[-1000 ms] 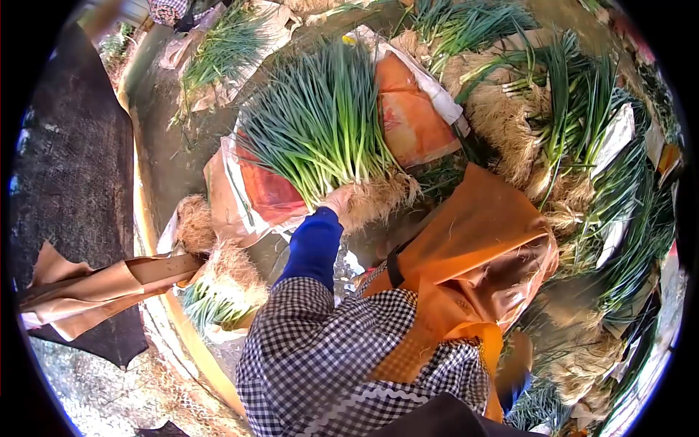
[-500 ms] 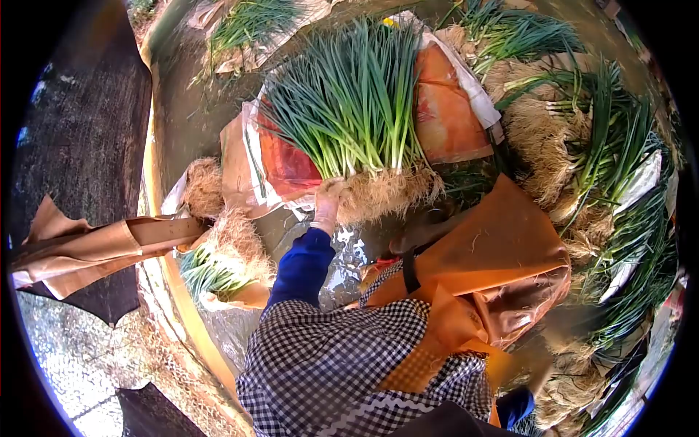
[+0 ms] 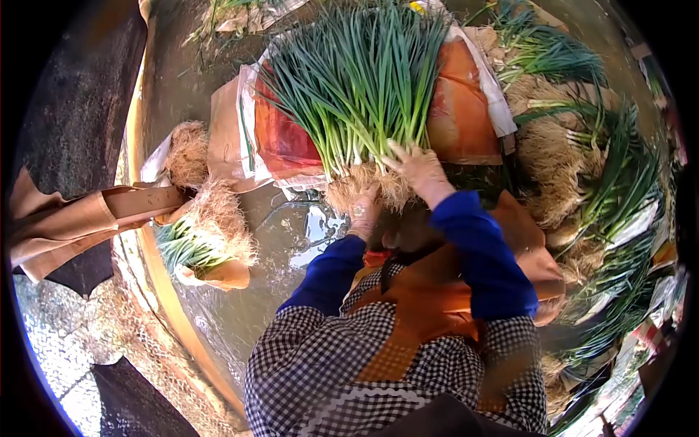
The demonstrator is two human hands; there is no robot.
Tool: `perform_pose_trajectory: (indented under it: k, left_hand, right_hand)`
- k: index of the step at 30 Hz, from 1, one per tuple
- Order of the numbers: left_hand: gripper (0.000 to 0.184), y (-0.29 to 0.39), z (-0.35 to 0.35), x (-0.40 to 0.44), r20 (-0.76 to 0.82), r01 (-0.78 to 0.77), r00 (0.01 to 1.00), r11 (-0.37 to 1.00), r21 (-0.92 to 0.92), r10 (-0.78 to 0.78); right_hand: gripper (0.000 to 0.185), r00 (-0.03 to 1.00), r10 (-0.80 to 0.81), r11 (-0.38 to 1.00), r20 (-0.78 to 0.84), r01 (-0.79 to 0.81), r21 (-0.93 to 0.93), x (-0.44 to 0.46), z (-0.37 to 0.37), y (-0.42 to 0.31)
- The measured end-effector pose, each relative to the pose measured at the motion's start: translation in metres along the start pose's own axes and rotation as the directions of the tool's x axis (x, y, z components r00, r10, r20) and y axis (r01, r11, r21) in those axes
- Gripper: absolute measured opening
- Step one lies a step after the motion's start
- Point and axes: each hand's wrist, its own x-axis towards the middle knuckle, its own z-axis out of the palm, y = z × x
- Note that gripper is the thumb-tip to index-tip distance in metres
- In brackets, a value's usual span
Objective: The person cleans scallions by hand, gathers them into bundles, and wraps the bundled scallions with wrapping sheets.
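A wide bunch of long green stalks with white bases [image 3: 357,87] lies on a sack with orange-red panels [image 3: 460,109]. Its tan roots [image 3: 357,186] point toward me. My left hand [image 3: 364,210] touches the underside of the roots, its fingertips partly hidden among them. Spread fingers show on my right hand [image 3: 422,171], which rests against the white stalk bases and roots on the bunch's right side. Both sleeves are blue below the checked cloth.
More rooted green bunches [image 3: 550,171] line the right side. A smaller bunch [image 3: 211,237] lies at the left beside a brown wrapped bar [image 3: 145,204]. Wet ground [image 3: 284,240] surrounds the sack, and an orange apron [image 3: 429,291] covers my lap.
My right hand has come up from the lower right onto the bunch. My left hand has moved rightward beneath the roots. The view has shifted, with the bunch now higher in it.
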Motion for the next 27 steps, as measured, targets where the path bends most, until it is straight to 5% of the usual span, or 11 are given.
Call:
perform_pose_trajectory:
  k: [1, 6, 10, 12, 15, 17, 18, 19, 21, 24, 27]
  left_hand:
    - [0.037, -0.003, 0.002, 0.000, 0.056, 0.022, 0.998, 0.999, -0.043, -0.020]
    - [0.017, 0.013, -0.026, -0.019, 0.059, -0.051, 0.996, 0.989, -0.137, 0.060]
    - [0.016, 0.017, -0.064, -0.071, 0.275, 0.086, 0.960, 0.991, -0.104, -0.055]
    - [0.016, -0.006, -0.076, -0.112, 0.539, 0.192, 0.815, 0.977, 0.097, -0.214]
    - [0.021, -0.070, -0.073, -0.174, 0.661, 0.160, 0.637, 0.907, 0.389, -0.396]
    - [0.030, -0.023, -0.084, -0.129, 0.371, 0.170, 0.890, 0.948, 0.269, -0.264]
    - [0.036, 0.013, -0.093, -0.093, 0.354, 0.110, 0.921, 0.982, 0.157, -0.160]
    - [0.034, 0.026, -0.079, -0.067, 0.318, -0.008, 0.947, 0.989, 0.144, -0.039]
    - [0.024, 0.036, -0.050, -0.031, 0.187, -0.233, 0.961, 0.961, 0.150, 0.204]
    - [0.013, 0.036, -0.035, 0.002, 0.388, -0.293, 0.909, 0.894, 0.339, 0.151]
    - [0.008, 0.027, -0.047, -0.006, 0.343, -0.346, 0.898, 0.924, 0.162, 0.276]
  right_hand:
    - [0.098, 0.994, 0.027, 0.955, 0.102, -0.056, 0.292, 0.022, 0.006, -0.013]
    - [0.079, 0.990, 0.035, 0.833, 0.139, -0.105, 0.543, 0.073, 0.080, -0.057]
    - [0.074, 0.998, -0.052, 0.789, 0.047, 0.013, 0.614, 0.051, 0.073, -0.042]
    - [0.070, 0.988, -0.091, 0.787, 0.125, -0.005, 0.617, 0.055, 0.070, -0.041]
    - [0.070, 0.995, -0.068, 0.802, 0.066, 0.016, 0.597, 0.058, 0.081, -0.047]
    - [0.071, 0.998, -0.040, 0.784, 0.039, 0.007, 0.621, 0.059, 0.080, -0.046]
    - [0.072, 0.999, -0.037, 0.755, 0.039, 0.002, 0.656, 0.051, 0.078, -0.051]
    - [0.071, 0.998, -0.068, 0.943, -0.003, 0.066, 0.326, 0.048, 0.074, -0.050]
    - [0.071, 0.998, -0.054, 0.908, 0.022, 0.040, 0.417, 0.051, 0.072, -0.047]
    - [0.070, 1.000, -0.016, 0.854, 0.016, 0.005, 0.521, 0.054, 0.076, -0.047]
    - [0.056, 0.995, -0.078, 0.762, 0.068, 0.016, 0.647, 0.058, 0.078, -0.048]
